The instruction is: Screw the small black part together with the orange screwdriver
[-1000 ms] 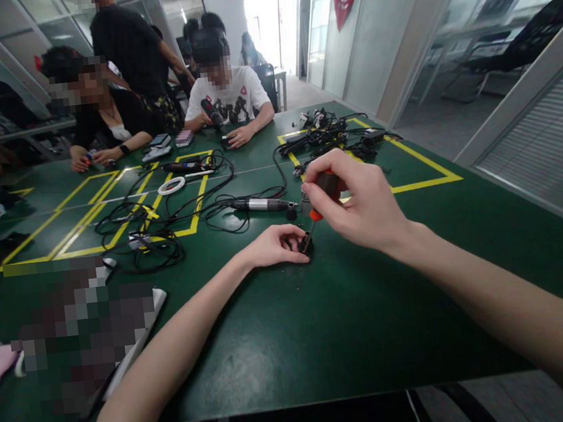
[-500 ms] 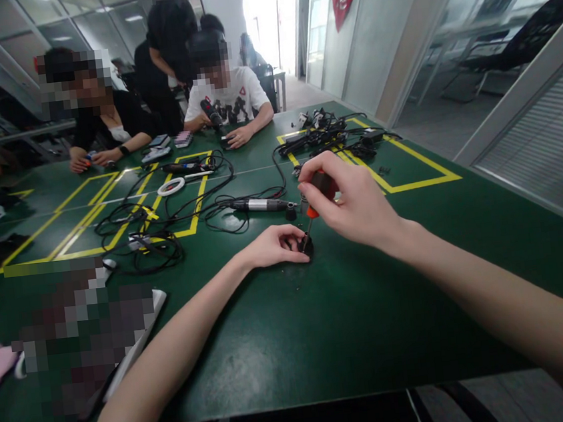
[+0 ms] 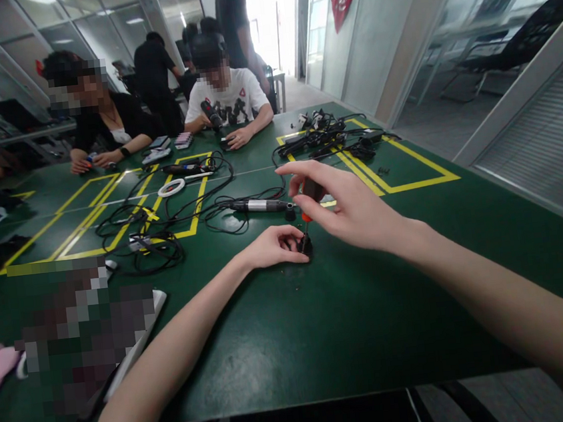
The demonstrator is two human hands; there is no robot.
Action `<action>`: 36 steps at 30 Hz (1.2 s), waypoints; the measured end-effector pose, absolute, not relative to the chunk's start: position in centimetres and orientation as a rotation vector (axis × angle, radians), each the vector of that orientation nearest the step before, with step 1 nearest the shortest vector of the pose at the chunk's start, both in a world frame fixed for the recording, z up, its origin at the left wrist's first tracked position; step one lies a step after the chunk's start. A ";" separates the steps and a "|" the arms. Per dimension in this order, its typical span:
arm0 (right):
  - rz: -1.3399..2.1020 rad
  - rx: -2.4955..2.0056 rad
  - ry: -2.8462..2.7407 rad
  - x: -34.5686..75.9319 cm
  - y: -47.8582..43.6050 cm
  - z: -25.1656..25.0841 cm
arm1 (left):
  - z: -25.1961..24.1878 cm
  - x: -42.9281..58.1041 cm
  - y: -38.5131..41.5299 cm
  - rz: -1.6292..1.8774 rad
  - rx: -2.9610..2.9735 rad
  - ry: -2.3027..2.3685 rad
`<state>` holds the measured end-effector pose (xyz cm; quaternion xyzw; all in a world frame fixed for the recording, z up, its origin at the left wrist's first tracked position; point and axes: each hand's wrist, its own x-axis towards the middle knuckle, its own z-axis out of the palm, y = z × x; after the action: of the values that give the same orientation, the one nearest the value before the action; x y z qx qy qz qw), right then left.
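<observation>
My left hand [image 3: 278, 246] rests on the green table with its fingers curled round a small black part [image 3: 306, 246], whose kind I cannot make out. Above it, my right hand [image 3: 333, 199] grips a screwdriver [image 3: 312, 191] with a dark and red-orange handle. The shaft points down and its tip meets the black part beside my left fingertips. Just beyond the hands lie a small black cylindrical piece [image 3: 290, 213] and a silver and black pen-shaped tool [image 3: 261, 205] on a cable.
Black cables [image 3: 159, 250] lie coiled at the left. More cables and devices [image 3: 318, 136] are heaped at the back right, within yellow tape [image 3: 422, 186]. A white ring [image 3: 171, 187] lies mid-table. Across it, a person in a white shirt [image 3: 229, 99] holds a dark tool.
My right hand has shifted slightly left and its index finger has straightened; the screwdriver stands more upright. My left hand stays put. People in the background have moved.
</observation>
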<state>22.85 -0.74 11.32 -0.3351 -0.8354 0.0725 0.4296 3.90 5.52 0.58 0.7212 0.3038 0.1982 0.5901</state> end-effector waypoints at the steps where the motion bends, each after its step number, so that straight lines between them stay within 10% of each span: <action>1: 0.182 -0.815 -2.096 22.8 -0.8 11.3 | 0.6 3.9 5.5 0.464 1.678 0.708; 13: -0.349 -0.934 -2.135 22.9 -0.9 11.4 | 0.3 3.9 5.7 0.472 1.679 0.694; 36: 0.328 -0.769 -2.014 22.9 -1.1 11.9 | 0.7 3.6 5.8 0.425 1.812 0.664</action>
<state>22.89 -1.07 11.94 -0.3127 -0.8190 0.1334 0.4623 3.58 5.78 0.71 0.7656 0.2804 0.1796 0.5504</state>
